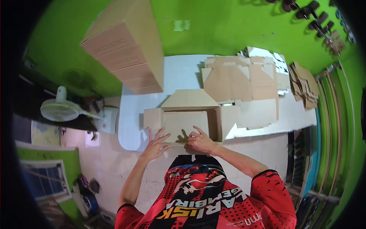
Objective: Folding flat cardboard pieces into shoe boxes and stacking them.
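Note:
An open cardboard box lies in front of me at the table's near edge. Its far flap and both side flaps are folded outward. My left hand rests at the near left corner of the box with its fingers spread. At the middle of the near edge, slightly to the right, my right hand has most fingers curled onto the near wall of the box. One of its fingers points up over the inside. The fingertips at that wall are partly hidden.
On the white table, a tall stack of folded boxes stands at the back left. Flat cardboard sheets spread over the right side, with more cardboard pieces beyond. A fan stands left of the table.

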Motion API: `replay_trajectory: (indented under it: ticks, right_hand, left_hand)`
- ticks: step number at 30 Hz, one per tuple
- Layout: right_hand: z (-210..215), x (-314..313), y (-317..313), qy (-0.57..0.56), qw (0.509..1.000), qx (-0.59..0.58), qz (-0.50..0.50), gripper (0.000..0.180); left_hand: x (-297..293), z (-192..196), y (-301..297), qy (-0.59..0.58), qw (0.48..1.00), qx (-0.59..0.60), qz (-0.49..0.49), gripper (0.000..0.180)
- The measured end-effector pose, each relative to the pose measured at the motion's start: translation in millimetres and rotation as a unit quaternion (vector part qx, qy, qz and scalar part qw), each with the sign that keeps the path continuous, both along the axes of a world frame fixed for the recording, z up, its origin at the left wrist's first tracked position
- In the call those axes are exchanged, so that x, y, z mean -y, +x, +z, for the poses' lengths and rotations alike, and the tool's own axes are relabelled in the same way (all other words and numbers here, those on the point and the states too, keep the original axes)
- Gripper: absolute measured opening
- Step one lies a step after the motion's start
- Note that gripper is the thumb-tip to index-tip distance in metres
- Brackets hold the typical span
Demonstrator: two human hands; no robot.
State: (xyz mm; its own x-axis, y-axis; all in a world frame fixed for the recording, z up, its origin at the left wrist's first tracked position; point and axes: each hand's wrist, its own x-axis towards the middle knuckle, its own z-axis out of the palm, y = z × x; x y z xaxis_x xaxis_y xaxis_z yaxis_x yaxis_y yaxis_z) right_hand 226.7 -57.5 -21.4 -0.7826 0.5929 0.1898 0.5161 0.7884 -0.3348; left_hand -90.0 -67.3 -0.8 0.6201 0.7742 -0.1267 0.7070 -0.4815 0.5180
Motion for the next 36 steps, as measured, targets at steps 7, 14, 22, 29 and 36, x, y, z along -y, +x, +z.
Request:
replay_trajectory:
  ticks: [7, 14, 22, 29, 36]
  right_hand:
    - [-5, 27, 86, 0.088, 0.991, -0.013, -0.1, 0.016]
    - [34, 52, 132, 0.087, 0.933, -0.046, -0.345, 0.025]
    - [10, 5, 71, 0.118, 0.783, -0.037, -0.61, 0.022]
    - [-15, 2, 59, 0.055, 0.748, -0.019, -0.661, 0.019]
    - [-11, 25, 61, 0.032, 0.749, -0.012, -0.661, 0.026]
  left_hand:
    - [-16, -5, 2, 0.026, 0.999, 0.035, -0.016, 0.023]
    - [-32, 27, 35, 0.048, 0.997, -0.002, -0.063, 0.021]
    - [-160, 18, 232, 0.197, 0.932, 0.046, -0.302, 0.051]
    - [-217, -17, 278, 0.164, 0.867, 0.021, -0.469, 0.046]
    - [-224, -20, 290, 0.15, 0.837, -0.01, -0.526, 0.034]
